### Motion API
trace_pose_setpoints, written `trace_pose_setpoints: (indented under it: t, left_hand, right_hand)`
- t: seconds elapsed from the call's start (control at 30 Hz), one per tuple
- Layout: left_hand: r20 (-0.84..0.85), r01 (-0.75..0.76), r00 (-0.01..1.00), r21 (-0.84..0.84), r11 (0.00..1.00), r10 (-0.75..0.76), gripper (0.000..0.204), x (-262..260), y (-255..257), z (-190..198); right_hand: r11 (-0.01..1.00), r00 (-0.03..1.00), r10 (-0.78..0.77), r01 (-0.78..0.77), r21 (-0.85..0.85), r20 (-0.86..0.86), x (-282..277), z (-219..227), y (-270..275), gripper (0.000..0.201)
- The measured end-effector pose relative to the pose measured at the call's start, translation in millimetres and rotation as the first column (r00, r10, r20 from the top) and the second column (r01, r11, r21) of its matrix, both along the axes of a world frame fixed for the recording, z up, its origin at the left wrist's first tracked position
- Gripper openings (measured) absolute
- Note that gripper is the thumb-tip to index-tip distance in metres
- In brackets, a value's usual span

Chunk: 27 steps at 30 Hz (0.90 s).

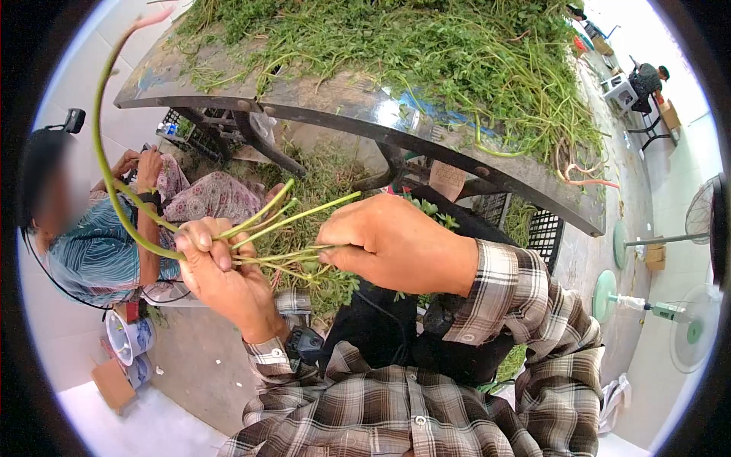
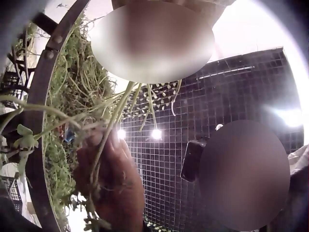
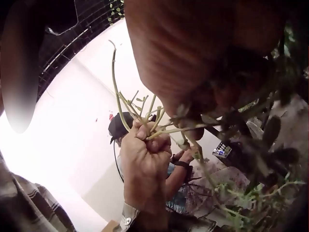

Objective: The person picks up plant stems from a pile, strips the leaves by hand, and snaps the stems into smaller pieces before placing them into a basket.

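My left hand (image 1: 217, 266) grips a small bunch of long green stems (image 1: 263, 228) in a fist, held up below the table's edge. One long stem (image 1: 103, 137) arcs up and left from it. My right hand (image 1: 388, 244) pinches the other end of the same stems between curled fingers. In the right wrist view the left hand (image 3: 145, 164) clasps the stems (image 3: 145, 113), with my right hand (image 3: 193, 53) close above. The left wrist view shows my left hand (image 2: 113, 179) among green stems (image 2: 116, 116).
A dark table (image 1: 335, 99) heaped with green plants (image 1: 426, 46) stands ahead. A seated person (image 1: 114, 228) works at the left. Black crates (image 1: 544, 236) sit under the table. Fans (image 1: 685, 312) stand at the right, and another person (image 1: 647, 80) is far back.
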State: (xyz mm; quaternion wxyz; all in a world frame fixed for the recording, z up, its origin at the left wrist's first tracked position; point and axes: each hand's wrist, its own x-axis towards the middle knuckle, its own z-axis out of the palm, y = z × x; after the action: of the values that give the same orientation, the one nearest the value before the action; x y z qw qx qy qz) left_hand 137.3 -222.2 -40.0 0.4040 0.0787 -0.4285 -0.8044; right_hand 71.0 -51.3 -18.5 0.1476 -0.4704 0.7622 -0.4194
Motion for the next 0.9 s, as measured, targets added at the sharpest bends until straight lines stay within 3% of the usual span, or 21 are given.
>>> trace_pose_setpoints:
  t: [0.3, 0.37, 0.43, 0.53, 0.6, 0.67, 0.7, 0.73, 0.83, 0.9]
  left_hand:
    - [-0.017, -0.144, 0.99, -0.042, 0.989, 0.143, 0.024, 4.9, -32.3, -7.6]
    - [0.068, -0.319, 0.945, -0.022, 0.948, 0.32, 0.022, 3.7, -30.8, -0.8]
    - [0.082, -0.38, 0.921, -0.017, 0.925, 0.38, 0.021, 1.7, -31.6, 5.2]
    - [0.059, -0.516, 0.854, -0.035, 0.856, 0.517, 0.02, 13.8, -73.3, -0.6]
    - [0.023, -0.595, 0.803, -0.048, 0.803, 0.596, 0.02, 16.5, -79.1, -1.5]
    - [0.237, -0.539, 0.765, -0.272, 0.797, 0.598, 0.02, 14.7, -55.7, 5.0]
    - [0.183, -0.349, 0.898, -0.256, 0.902, 0.4, 0.021, 14.9, -57.8, -0.2]
    - [0.178, -0.355, 0.897, -0.256, 0.899, 0.405, 0.021, 13.5, -56.5, -4.3]
    - [0.346, -0.095, 0.92, -0.254, 0.963, 0.182, 0.024, 4.9, -36.9, -9.3]
    - [0.405, -0.037, 0.903, -0.266, 0.963, 0.146, 0.023, 1.3, -24.3, -9.9]
  right_hand:
    - [1.0, 0.997, -0.024, 0.023, -0.011, -0.075, 1.0, 4.5, 10.2, 0.018]
    - [0.999, 0.997, -0.016, 0.013, -0.034, -0.073, 1.1, 3.0, 10.5, 0.017]
    - [0.998, 0.997, -0.009, 0.005, -0.055, -0.072, -0.2, -1.7, 13.9, 0.016]
    - [0.985, 0.975, -0.172, 0.172, -0.008, -0.139, -17.8, -5.8, 37.5, 0.02]
    - [0.958, 0.942, -0.276, 0.285, -0.023, 0.192, -27.0, 11.5, 47.9, 0.02]
    - [0.955, 0.939, -0.268, 0.288, -0.069, 0.214, -29.2, 12.5, 45.3, 0.02]
    - [0.947, 0.938, -0.262, 0.295, -0.124, 0.226, -30.6, 13.0, 43.5, 0.02]
    - [0.949, 0.941, -0.256, 0.289, -0.127, 0.222, -30.8, 12.1, 43.0, 0.02]
    - [0.947, 0.91, -0.271, 0.311, -0.083, 0.315, -29.0, 11.7, 46.8, 0.02]
    - [0.957, 0.928, -0.235, 0.273, -0.096, 0.29, -29.1, 17.1, 47.0, 0.02]
